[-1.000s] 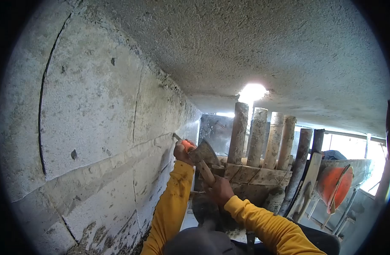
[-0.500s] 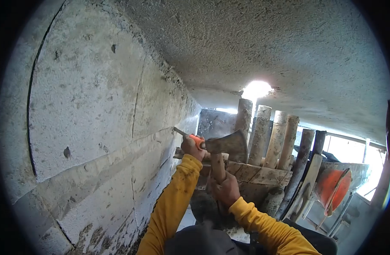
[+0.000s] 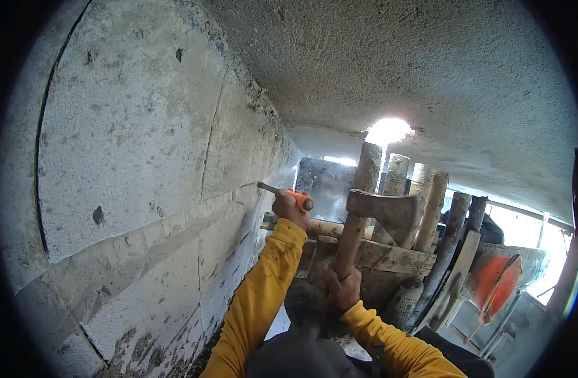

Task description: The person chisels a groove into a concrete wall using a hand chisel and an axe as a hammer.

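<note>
My left hand (image 3: 289,210) is closed around the orange handle of a chisel (image 3: 300,201). The chisel's metal tip meets the block wall (image 3: 138,151) at the far end of a long horizontal groove (image 3: 144,246). Closed on the wooden handle of an axe, my right hand (image 3: 341,287) is low and to the right. The axe head (image 3: 386,213) is raised upright, to the right of the chisel's butt and apart from it. Its blade edge points right, and its flat back faces the chisel.
A rough concrete ceiling (image 3: 364,69) slopes close overhead. Several wooden posts (image 3: 368,167) stand ahead, behind a horizontal wooden board (image 3: 390,257). An orange round container (image 3: 493,277) stands to the right, near a bright opening (image 3: 550,264).
The axe has moved back to the right, away from the chisel's butt, which it was touching or close to before. My left hand and the chisel stay at the wall. The view has shifted slightly.
</note>
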The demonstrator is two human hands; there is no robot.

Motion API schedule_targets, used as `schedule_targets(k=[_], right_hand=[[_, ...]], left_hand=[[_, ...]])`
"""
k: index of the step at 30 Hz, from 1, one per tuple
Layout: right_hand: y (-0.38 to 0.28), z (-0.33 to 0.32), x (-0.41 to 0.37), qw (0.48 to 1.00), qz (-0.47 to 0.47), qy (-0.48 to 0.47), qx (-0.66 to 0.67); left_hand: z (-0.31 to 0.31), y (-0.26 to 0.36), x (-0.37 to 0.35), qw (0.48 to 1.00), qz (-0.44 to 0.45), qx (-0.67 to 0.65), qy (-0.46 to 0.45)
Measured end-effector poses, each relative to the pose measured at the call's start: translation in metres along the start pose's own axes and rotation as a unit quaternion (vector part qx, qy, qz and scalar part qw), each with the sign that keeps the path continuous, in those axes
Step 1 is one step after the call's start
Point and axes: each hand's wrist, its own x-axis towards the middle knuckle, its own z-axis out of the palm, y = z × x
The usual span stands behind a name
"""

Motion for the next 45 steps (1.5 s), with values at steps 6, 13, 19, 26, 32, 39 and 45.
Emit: schedule_targets(k=[6,13,19,26,32,39,45], right_hand=[[0.045,0.005,-0.005,0.998,0.05,-0.02,0.021],[0.034,0.0,-0.006,0.994,0.07,-0.048,-0.065],[0.009,-0.002,0.003,0.971,0.042,-0.089,-0.22],[0.016,0.012,0.0,0.961,0.053,-0.123,-0.243],[0.018,0.005,-0.004,0.967,0.024,-0.127,-0.218],[0.01,0.008,0.007,0.954,0.115,-0.152,-0.233],[0.043,0.012,-0.015,0.982,0.063,-0.082,-0.158]], left_hand=[[-0.003,-0.006,0.007,1.0,0.009,0.007,-0.028],[-0.018,-0.006,0.021,0.999,0.0,-0.018,-0.043],[-0.056,-0.003,0.069,0.985,-0.046,-0.015,-0.166],[-0.069,0.031,0.059,0.97,-0.072,0.016,-0.233],[-0.101,0.048,0.101,0.948,-0.212,-0.004,-0.237],[-0.107,0.047,0.115,0.916,-0.239,-0.001,-0.323],[-0.087,0.031,0.08,0.957,-0.244,-0.002,-0.155]])
